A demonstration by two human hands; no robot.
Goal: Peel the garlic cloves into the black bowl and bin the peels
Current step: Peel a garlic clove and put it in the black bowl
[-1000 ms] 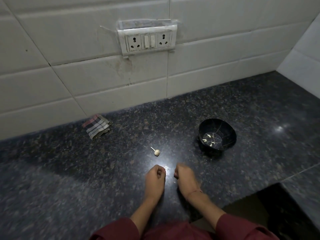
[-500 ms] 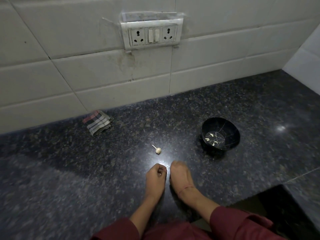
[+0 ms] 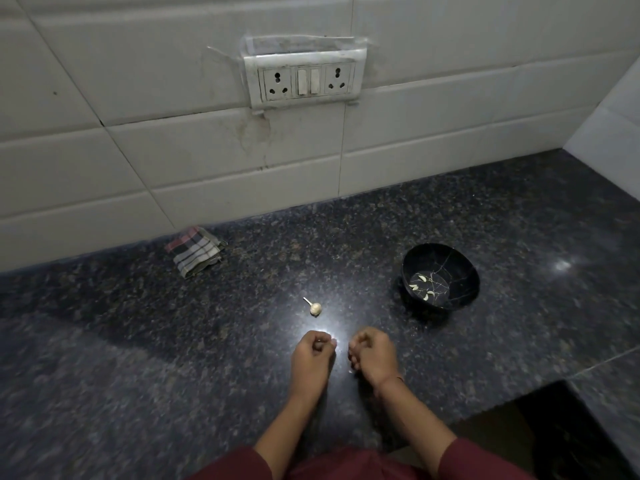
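The black bowl (image 3: 462, 271) stands on the dark granite counter (image 3: 138, 358) at the right, with several peeled garlic cloves (image 3: 423, 287) in its bottom. A small garlic bulb remnant (image 3: 315, 308) with a short stem lies on the counter, just beyond my hands. My left hand (image 3: 311, 358) is curled, its fingertips pinching what looks like a small clove, mostly hidden. My right hand (image 3: 375, 356) is curled beside it, a small gap apart, with a pale scrap of peel (image 3: 350, 371) at its lower edge. No bin is in view.
A folded checked cloth (image 3: 195, 251) lies by the tiled wall at the back left. A socket panel (image 3: 304, 79) sits on the wall above. The counter's front edge steps back at the lower right, with a dark opening (image 3: 568, 434) there.
My hands came together half a second ago and have now drawn slightly apart again. The bowl and the bulb remnant have not moved on the counter.
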